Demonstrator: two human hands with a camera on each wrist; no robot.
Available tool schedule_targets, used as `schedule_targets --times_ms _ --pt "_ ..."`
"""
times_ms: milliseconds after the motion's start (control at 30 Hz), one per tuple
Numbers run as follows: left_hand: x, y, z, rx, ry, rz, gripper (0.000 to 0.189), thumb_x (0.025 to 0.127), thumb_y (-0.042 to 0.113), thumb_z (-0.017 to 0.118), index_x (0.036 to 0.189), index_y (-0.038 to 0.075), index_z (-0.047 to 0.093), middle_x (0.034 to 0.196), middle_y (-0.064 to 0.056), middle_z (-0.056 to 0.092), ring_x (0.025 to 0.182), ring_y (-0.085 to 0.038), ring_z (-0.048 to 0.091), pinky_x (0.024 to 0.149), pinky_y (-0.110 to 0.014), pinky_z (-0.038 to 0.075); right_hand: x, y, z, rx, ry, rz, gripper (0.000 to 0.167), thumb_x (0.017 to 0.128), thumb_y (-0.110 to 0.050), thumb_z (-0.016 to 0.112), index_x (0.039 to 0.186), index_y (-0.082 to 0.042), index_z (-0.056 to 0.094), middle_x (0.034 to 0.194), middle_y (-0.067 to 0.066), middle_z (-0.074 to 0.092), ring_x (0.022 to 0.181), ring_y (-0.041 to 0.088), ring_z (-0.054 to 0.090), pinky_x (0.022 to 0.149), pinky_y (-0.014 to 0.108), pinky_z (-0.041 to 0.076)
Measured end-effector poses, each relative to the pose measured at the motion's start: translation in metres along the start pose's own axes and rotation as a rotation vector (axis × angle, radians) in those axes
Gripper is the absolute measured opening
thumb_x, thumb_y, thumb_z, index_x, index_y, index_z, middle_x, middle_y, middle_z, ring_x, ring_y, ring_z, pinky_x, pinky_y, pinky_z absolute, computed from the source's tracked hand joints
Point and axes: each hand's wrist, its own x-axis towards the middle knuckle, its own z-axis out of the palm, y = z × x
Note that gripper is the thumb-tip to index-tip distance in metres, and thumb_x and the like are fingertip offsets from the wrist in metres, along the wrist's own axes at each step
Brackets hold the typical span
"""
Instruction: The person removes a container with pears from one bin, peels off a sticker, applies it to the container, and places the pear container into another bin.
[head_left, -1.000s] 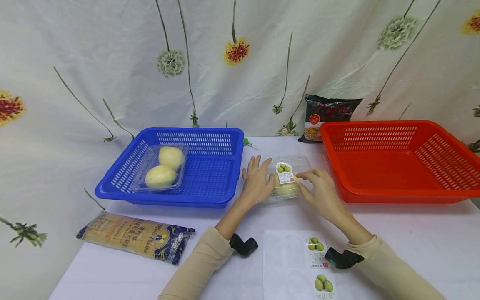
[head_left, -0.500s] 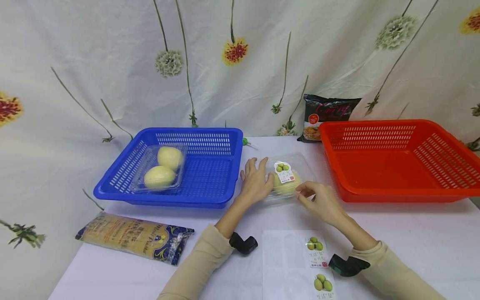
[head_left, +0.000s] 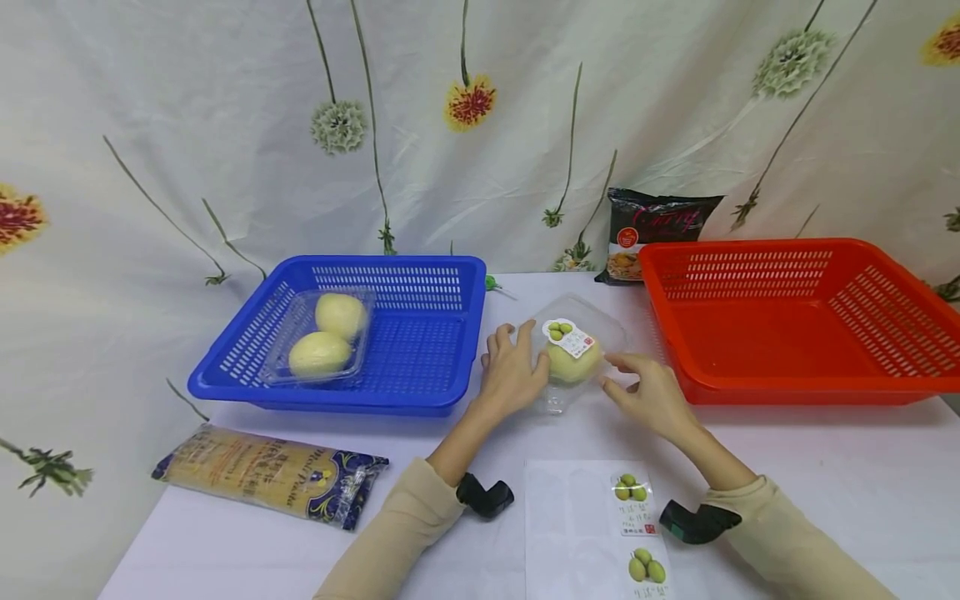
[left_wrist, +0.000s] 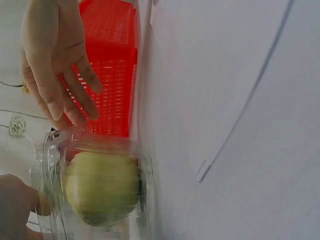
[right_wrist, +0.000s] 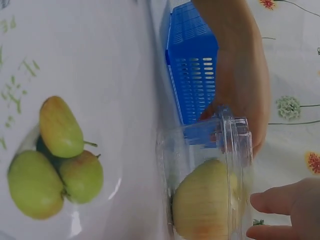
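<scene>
A clear lidded plastic box (head_left: 581, 310) stands on the white table between the hands, turned so one corner points toward the person. A pale yellow-green fruit (head_left: 568, 367) shows through it, and a white label with printed green fruit (head_left: 574, 340) lies on the lid. At the box's left corner my left hand (head_left: 513, 372) grips the side, thumb toward the front; the right wrist view shows its fingers partly behind the plastic. Thumb and fingers spread apart, my right hand (head_left: 651, 397) is at the right side, its fingertips close to the wall in the left wrist view.
A blue basket (head_left: 420, 398) on the left holds another clear box (head_left: 281, 354) with two pale fruits. A red basket (head_left: 787, 392) stands right, a black noodle packet (head_left: 667, 218) behind it. Nearer lie a pasta bag (head_left: 255, 471) and a label sheet (head_left: 570, 533).
The box has turned between the hands, its label now slanting down to the right. My right hand has left the label and come down to the box's right side; my left hand stays at the left.
</scene>
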Motion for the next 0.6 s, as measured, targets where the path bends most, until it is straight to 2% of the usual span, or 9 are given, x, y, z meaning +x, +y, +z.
schedule_targets --times_ms 233,400,500,600 --pt "-0.007 0.003 -0.004 0.002 -0.03 0.003 0.053 0.092 0.028 0.045 0.14 0.007 0.041 0.131 -0.03 0.04 0.112 -0.043 0.048 0.083 -0.051 0.047 0.003 0.003 -0.002 0.065 -0.077 0.025 0.039 0.087 -0.005 0.061 0.119 0.017 0.054 0.125 0.034 0.051 0.1 0.046 0.06 0.073 0.048 0.054" --pt "-0.011 0.007 -0.007 0.025 -0.093 0.008 0.054 0.094 0.031 0.044 0.144 0.015 0.037 0.128 -0.031 0.041 0.089 -0.041 0.06 0.065 -0.047 0.051 0.006 0.004 -0.002 0.106 -0.105 0.055 0.047 0.091 -0.007 0.056 0.129 0.017 0.043 0.131 0.036 0.044 0.1 0.047 0.06 0.077 0.05 0.053" --pt "-0.012 0.01 -0.007 0.054 -0.133 0.015 0.052 0.095 0.033 0.043 0.145 0.02 0.037 0.123 -0.032 0.041 0.072 -0.035 0.06 0.055 -0.041 0.048 0.008 0.005 0.0 0.138 -0.092 0.043 0.05 0.091 -0.007 0.057 0.134 0.012 0.04 0.133 0.035 0.042 0.097 0.046 0.062 0.078 0.05 0.052" --pt "-0.012 0.011 -0.007 0.085 -0.146 0.021 0.05 0.096 0.033 0.042 0.144 0.022 0.039 0.118 -0.03 0.043 0.063 -0.029 0.055 0.05 -0.035 0.044 0.009 0.005 0.002 0.148 -0.082 0.015 0.048 0.09 -0.007 0.059 0.134 0.008 0.044 0.131 0.035 0.044 0.093 0.046 0.062 0.077 0.05 0.053"
